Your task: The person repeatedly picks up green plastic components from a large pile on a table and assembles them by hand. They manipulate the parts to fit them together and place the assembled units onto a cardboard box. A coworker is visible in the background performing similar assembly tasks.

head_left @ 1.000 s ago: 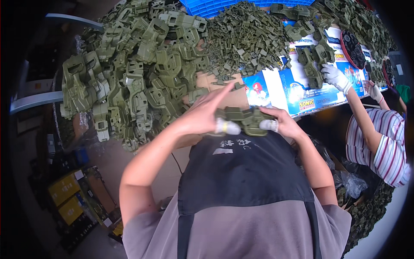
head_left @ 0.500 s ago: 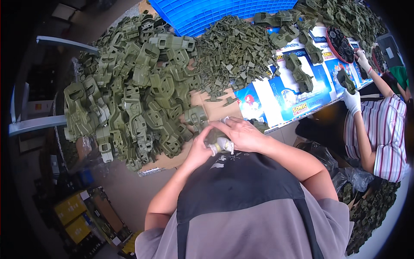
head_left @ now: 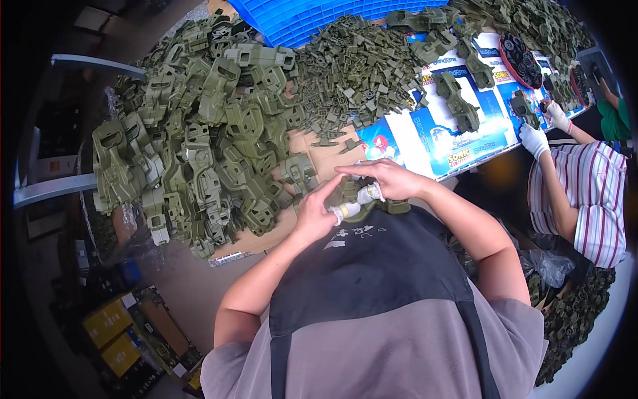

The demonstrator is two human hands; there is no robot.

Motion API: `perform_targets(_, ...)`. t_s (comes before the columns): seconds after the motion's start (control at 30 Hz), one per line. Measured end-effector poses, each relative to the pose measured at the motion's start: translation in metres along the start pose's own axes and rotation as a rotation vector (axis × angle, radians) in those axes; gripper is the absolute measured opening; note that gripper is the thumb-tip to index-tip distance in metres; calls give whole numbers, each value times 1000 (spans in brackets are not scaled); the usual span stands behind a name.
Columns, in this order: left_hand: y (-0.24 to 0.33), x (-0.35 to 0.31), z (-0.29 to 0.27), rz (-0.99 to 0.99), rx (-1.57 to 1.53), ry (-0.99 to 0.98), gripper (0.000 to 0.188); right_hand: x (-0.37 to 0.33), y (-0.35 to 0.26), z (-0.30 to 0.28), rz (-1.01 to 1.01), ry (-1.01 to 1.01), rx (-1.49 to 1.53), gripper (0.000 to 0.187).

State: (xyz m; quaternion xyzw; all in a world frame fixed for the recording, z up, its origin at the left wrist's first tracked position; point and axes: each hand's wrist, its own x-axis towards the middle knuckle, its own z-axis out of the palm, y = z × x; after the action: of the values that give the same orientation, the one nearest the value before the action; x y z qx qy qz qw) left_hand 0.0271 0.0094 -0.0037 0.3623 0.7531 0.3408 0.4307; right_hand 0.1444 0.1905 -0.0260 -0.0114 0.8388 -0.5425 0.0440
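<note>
At the table's near edge, against my dark apron, I hold an olive-green moulded plastic part (head_left: 347, 191) that looks like a toy vehicle body. My left hand (head_left: 316, 211) grips its left side, thumb toward me and fingers pointing away. Over the far and right side arches my right hand (head_left: 393, 178), hiding much of the part. Both thumbs wear white wrappings. Just beyond my left fingers rests another green vehicle body (head_left: 298, 170). A big heap of such bodies (head_left: 219, 133) covers the table's left. Small green clip-like pieces (head_left: 359, 70) are piled in the middle.
A blue plastic crate (head_left: 299, 20) stands at the back. Right of the small pieces, several green bodies lie on printed cardboard sheets (head_left: 432, 143). A co-worker in a striped shirt (head_left: 578, 193) handles a green part with gloved hands near a round red tray (head_left: 520, 61). Metal bars (head_left: 56, 189) stand at left.
My hands have shifted slightly and spread apart, showing more of the green part between them. The right hand moved rightward. The co-worker's gloved hands have come closer together.
</note>
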Motion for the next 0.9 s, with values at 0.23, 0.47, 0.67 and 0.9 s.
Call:
perform_targets(0.23,-30,13,4,111,-88,-53,62,11,-2,0,158,-82,72,66)
perform_targets(0.47,-42,13,1,139,-136,13,69,25,6,-4,82,-112,140,71)
perform_targets(0.67,-20,20,6,305,-826,155,98,1,-24,-23,-142,536,604,69)
perform_targets(0.9,27,9,7,269,-463,-8,52,-47,-90,-32,-70,331,-71,78)
